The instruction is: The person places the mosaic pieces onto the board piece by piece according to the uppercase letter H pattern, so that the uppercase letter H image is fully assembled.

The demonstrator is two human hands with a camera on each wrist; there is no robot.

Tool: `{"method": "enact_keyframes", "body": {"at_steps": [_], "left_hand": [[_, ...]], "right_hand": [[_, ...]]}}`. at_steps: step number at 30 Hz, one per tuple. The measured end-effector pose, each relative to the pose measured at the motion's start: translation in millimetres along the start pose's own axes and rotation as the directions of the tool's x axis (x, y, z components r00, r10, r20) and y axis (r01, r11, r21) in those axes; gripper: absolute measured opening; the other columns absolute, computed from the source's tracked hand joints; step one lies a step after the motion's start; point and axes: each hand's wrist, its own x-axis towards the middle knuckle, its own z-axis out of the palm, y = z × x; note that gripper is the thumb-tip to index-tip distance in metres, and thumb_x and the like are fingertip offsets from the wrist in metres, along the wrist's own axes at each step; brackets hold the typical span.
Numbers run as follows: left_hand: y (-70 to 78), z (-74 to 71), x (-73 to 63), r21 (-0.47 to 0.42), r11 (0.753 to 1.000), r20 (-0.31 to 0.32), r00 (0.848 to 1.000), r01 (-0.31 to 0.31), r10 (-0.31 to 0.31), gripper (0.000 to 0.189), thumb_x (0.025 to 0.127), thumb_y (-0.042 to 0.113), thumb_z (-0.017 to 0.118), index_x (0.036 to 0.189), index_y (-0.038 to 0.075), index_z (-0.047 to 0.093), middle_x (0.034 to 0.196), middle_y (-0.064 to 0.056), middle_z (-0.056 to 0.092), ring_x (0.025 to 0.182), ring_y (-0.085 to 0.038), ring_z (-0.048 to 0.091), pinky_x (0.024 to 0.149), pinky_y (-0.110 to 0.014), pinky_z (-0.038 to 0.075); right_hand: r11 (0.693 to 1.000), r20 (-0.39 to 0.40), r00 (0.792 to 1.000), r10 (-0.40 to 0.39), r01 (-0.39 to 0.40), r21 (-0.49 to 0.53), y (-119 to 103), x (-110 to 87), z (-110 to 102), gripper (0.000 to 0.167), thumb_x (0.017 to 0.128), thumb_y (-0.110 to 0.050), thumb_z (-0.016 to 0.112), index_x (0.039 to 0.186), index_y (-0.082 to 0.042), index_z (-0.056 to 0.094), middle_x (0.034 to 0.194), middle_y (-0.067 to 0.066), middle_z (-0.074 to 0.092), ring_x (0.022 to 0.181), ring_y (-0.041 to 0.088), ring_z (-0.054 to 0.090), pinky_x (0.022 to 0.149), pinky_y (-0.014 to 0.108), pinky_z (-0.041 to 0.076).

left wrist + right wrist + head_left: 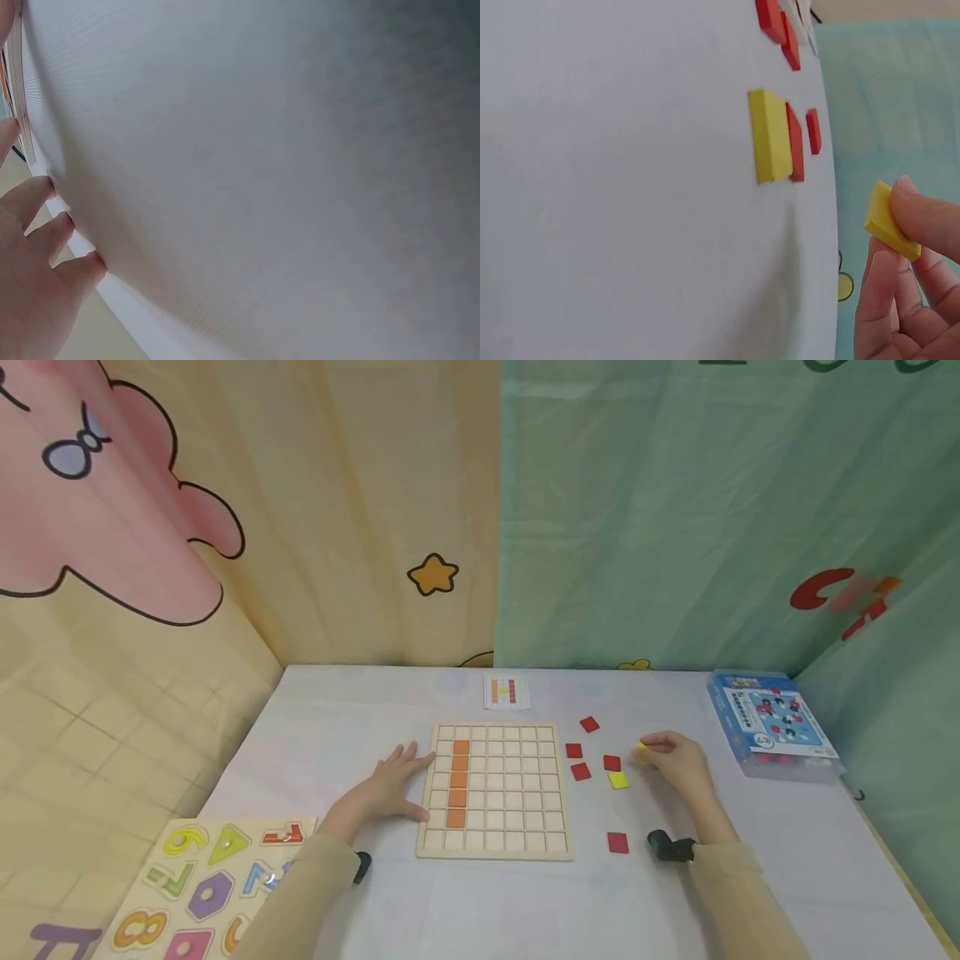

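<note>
My right hand [678, 766] pinches a yellow square tile [887, 222] between thumb and fingers, raised over the table right of the board. Below it lies a second yellow tile [618, 780], against a red tile [612, 763]. My left hand [388, 787] rests with spread fingers at the left edge of the wooden grid board [495, 857], thumb and a fingertip touching its frame. In the board's second column sit several orange tiles [457, 779], one above another. In the left wrist view, the fingertips [91, 264] stand on the white cloth beside the board's edge.
More red tiles [581, 772] lie scattered right of the board, one [618, 842] nearer the front. A small pattern card [506, 692] lies behind the board. The blue box [776, 724] stands back right. At front left is a number-and-shape puzzle board [161, 906].
</note>
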Motion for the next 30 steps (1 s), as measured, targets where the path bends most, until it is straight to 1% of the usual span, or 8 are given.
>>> {"method": "enact_keyframes", "body": {"at_steps": [6,9,11,14,16,19,25,30], "left_hand": [[1.2,0.6,-0.6,-0.007,1.0,-0.015,1.0,0.011,-0.011,0.103,0.067,0.032,0.09,0.153,0.014,0.036,0.164,-0.021,0.014,0.152,-0.042,0.005,0.121,-0.063,0.009],[1.4,1.6,-0.8,-0.021,1.0,-0.017,1.0,0.017,-0.017,0.103,0.066,0.031,0.09,0.153,0.015,0.037,0.164,-0.021,0.014,0.152,-0.042,0.004,0.121,-0.063,0.008],[1.0,2.8,-0.3,-0.021,1.0,-0.015,1.0,0.023,-0.023,0.103,0.066,0.031,0.09,0.153,0.015,0.037,0.164,-0.02,0.014,0.152,-0.041,0.004,0.121,-0.063,0.009],[1.3,3.5,-0.2,-0.019,0.999,-0.017,0.999,0.027,-0.027,0.103,0.066,0.032,0.09,0.153,0.016,0.037,0.164,-0.019,0.014,0.152,-0.041,0.004,0.121,-0.063,0.009],[1.1,4.0,0.4,-0.015,0.999,-0.018,0.999,0.028,-0.028,0.103,0.066,0.032,0.09,0.153,0.016,0.037,0.164,-0.019,0.014,0.152,-0.041,0.004,0.121,-0.063,0.009],[1.0,4.3,0.4,-0.015,1.0,-0.021,1.0,0.02,-0.021,0.103,0.065,0.031,0.09,0.153,0.015,0.037,0.164,-0.02,0.015,0.152,-0.041,0.005,0.121,-0.063,0.009],[1.1,4.4,-0.6,-0.002,1.0,-0.025,1.0,0.006,-0.006,0.104,0.065,0.031,0.09,0.152,0.013,0.038,0.163,-0.022,0.016,0.152,-0.043,0.006,0.12,-0.064,0.01],[1.5,4.1,-0.4,0.005,1.0,-0.027,1.0,0.013,-0.013,0.103,0.066,0.032,0.09,0.153,0.014,0.037,0.164,-0.02,0.016,0.152,-0.042,0.006,0.12,-0.064,0.01]], "right_hand": [[0.999,0.059,0.998,-0.022,0.02,0.034,-29.2,-0.9,18.1,0.037,0.091,-0.027,0.069,0.118,-0.003,0.061,0.111,0.018,0.068,0.095,0.027,0.063,0.09,0.039,0.055],[0.998,0.082,0.995,-0.054,0.05,0.049,-43.3,-4.4,31.3,0.034,0.09,-0.026,0.071,0.114,-0.003,0.064,0.106,0.015,0.07,0.093,0.026,0.064,0.084,0.036,0.055],[0.995,0.106,0.991,-0.087,0.081,0.064,-51.8,-7.5,40.5,0.031,0.09,-0.023,0.072,0.113,-0.003,0.065,0.105,0.016,0.07,0.091,0.026,0.063,0.077,0.031,0.054],[0.988,0.119,0.984,-0.135,0.126,0.085,-63.0,-10.9,57.4,0.027,0.087,-0.017,0.075,0.107,-0.002,0.068,0.1,0.015,0.071,0.084,0.022,0.064,0.069,0.026,0.052],[0.985,0.134,0.978,-0.163,0.152,0.086,-70.3,-14.2,69.8,0.024,0.085,-0.015,0.076,0.105,-0.002,0.07,0.096,0.014,0.072,0.078,0.018,0.063,0.063,0.024,0.05],[0.98,0.161,0.969,-0.187,0.175,0.091,-80.2,-20.5,90.9,0.02,0.083,-0.014,0.078,0.1,-0.004,0.072,0.089,0.009,0.072,0.073,0.014,0.061,0.061,0.023,0.05],[0.976,0.248,0.945,-0.214,0.195,0.099,-98.3,-34.2,131.5,0.015,0.084,-0.013,0.078,0.097,-0.008,0.073,0.087,0.004,0.069,0.078,0.015,0.059,0.066,0.022,0.05],[0.967,0.304,0.919,-0.251,0.225,0.12,-105.9,-40.3,154.3,0.012,0.083,-0.012,0.078,0.094,-0.009,0.073,0.085,0.002,0.068,0.077,0.014,0.057,0.066,0.023,0.048]]}}
